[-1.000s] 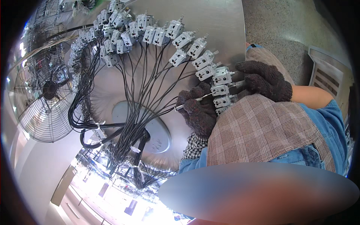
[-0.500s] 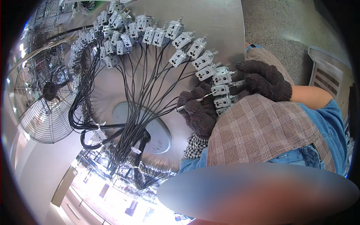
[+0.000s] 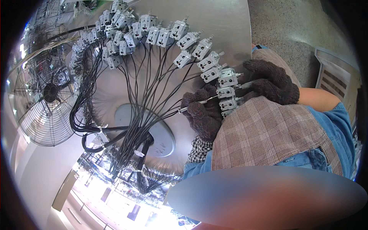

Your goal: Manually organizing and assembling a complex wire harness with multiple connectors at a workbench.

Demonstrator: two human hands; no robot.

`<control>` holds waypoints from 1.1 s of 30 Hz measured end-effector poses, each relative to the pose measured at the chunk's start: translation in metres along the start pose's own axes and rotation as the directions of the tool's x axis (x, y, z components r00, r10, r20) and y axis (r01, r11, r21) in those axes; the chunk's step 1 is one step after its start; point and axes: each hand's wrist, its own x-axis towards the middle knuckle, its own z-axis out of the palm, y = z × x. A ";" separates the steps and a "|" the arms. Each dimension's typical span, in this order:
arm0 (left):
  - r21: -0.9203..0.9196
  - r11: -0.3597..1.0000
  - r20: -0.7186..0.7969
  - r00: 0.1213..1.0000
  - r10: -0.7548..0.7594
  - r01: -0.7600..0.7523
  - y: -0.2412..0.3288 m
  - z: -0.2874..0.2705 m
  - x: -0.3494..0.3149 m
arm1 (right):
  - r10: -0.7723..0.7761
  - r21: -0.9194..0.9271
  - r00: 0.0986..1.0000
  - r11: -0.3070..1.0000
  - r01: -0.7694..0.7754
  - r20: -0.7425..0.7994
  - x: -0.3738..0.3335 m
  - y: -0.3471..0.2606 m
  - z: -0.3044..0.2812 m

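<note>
Gripped thin pale rod (image 3: 209, 99) in gloved L hand (image 3: 201, 115), fingers curled tight round it, prob. to guide its tip toward grey block (image 3: 225, 92) just R of that grip. Brought gloved R hand (image 3: 271, 82) to block's far side, fingers bent; couldn't tell if closed on block's end or on a tool, prob. there to brace it. Noted more grey blocks (image 3: 202, 48) arced up & away from L grip, likely fanned to keep black cables (image 3: 140, 117) apart. Saw cables L of grip, bunched over grey oval plate (image 3: 165, 140), w/ white tie (image 3: 138, 153), prob. for bundling.
</note>
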 end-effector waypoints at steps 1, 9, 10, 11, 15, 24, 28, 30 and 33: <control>0.013 1.000 0.006 1.000 -0.016 0.016 0.000 0.003 0.000 | 0.001 0.001 1.000 1.000 -0.001 -0.001 0.000 0.004 0.002; -0.020 0.999 -0.003 1.000 0.025 -0.025 0.000 -0.006 0.000 | 0.016 0.162 0.992 0.987 0.004 -0.126 -0.004 0.002 0.002; 0.001 1.000 -0.020 0.999 0.026 -0.026 0.001 -0.006 0.001 | 0.016 0.163 0.993 0.987 0.004 -0.120 -0.003 0.003 -0.003; 0.002 0.999 -0.022 0.999 0.032 -0.032 0.002 -0.004 0.001 | -0.028 0.112 0.998 0.993 0.034 -0.049 -0.002 0.006 -0.012; -0.052 0.998 0.019 1.000 0.019 -0.018 0.003 0.003 0.003 | -0.199 0.086 0.973 0.974 0.209 -0.113 0.006 0.021 -0.011; -0.039 0.999 0.019 0.999 -0.034 0.035 0.016 -0.001 0.004 | -0.046 0.235 0.992 0.972 0.017 0.121 0.023 -0.012 0.001; -0.034 0.999 -0.004 1.000 0.030 -0.030 0.008 -0.008 0.009 | -0.193 0.154 0.946 0.976 0.157 0.260 0.036 -0.006 0.008; -0.111 0.993 0.039 0.998 -0.044 0.048 0.009 -0.008 0.011 | -0.494 0.128 0.837 0.870 0.477 0.236 0.040 0.009 0.015; -0.210 0.977 0.003 0.999 -0.040 0.040 0.012 -0.015 0.015 | -0.417 -0.005 0.835 0.894 0.448 0.360 0.036 -0.008 0.029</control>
